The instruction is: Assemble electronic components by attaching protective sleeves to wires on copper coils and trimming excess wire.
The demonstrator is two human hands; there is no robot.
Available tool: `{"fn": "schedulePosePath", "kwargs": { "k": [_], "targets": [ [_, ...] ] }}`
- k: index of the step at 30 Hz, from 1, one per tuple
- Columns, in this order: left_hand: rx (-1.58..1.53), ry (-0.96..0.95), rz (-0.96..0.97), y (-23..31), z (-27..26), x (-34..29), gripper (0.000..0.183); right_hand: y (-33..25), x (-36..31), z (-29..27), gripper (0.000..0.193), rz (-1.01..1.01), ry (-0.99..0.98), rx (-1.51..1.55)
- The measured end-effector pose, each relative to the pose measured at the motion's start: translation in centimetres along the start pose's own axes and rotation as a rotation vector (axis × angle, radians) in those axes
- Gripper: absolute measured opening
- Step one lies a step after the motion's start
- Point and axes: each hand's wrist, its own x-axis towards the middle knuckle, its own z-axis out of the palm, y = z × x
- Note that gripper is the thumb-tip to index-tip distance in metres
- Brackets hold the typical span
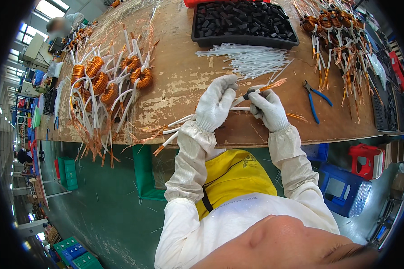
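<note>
From the head view, the left hand (216,102), gloved in white, is closed around a white sleeve tube (239,108) just above the near edge of the wooden workbench (184,80). The right hand (268,109) pinches a small dark part on a copper lead (270,85) that pokes up and to the right. To do it well, both grips should probably stay close to the tube mouth so the copper strands remain bunched and straight.

A heap of spare white sleeves (251,58) lies just beyond the hands, before a black tray of dark cores (244,22). Wound copper toroid coils (107,80) pile up at the left, blue-handled pliers (316,99) rest at the right. Finished leads (173,130) lie under the left wrist and could snag it.
</note>
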Motion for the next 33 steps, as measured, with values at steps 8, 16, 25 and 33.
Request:
{"fn": "schedulePosePath", "kwargs": {
  "k": [8,16,25,33],
  "targets": [
    [0.018,-0.018,-0.010,0.3,0.0,-0.4,0.035,0.9,0.2,0.3,0.036,0.073,-0.160,-0.064],
    [0.074,-0.054,0.016,-0.2,-0.5,0.1,0.037,1.1,-0.5,2.5,0.044,0.041,-0.139,-0.285],
    [0.084,-0.041,0.019,-1.0,-0.3,0.1,0.039,1.6,-0.1,2.3,0.036,0.019,-0.146,-0.284],
    [0.081,-0.046,0.024,-1.3,-0.4,-0.1,0.037,2.3,-0.4,2.6,0.035,0.004,-0.063,-0.168]
  ]
}}
